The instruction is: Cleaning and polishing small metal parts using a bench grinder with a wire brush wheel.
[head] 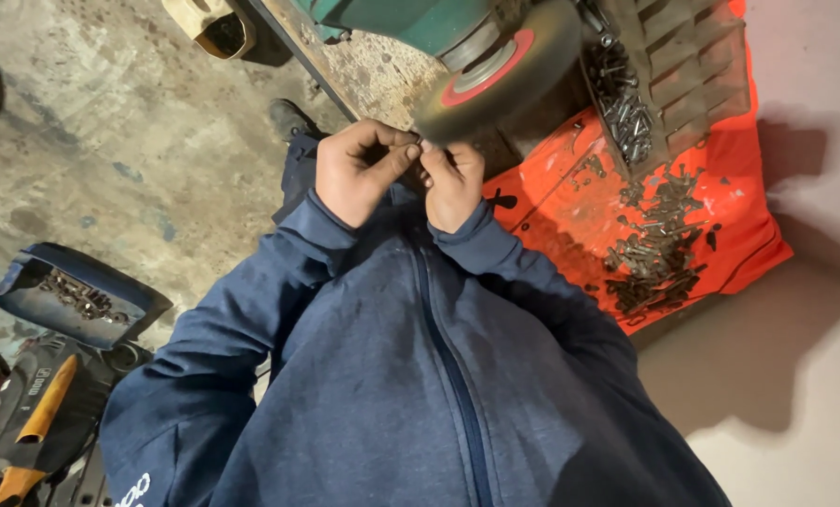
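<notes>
My left hand and my right hand are raised together in front of my blue zip jacket, fingers pinched on a small dark metal part held between them. The part is pressed against the lower edge of a round wire wheel with a red hub, mounted on a green bench grinder. The part itself is mostly hidden by my fingers, so its exact shape is unclear.
An orange sheet at right carries a pile of dark bolts, under a slotted crate holding more bolts. A blue container with metal pieces lies on the concrete floor at left, beside a black-and-yellow tool case.
</notes>
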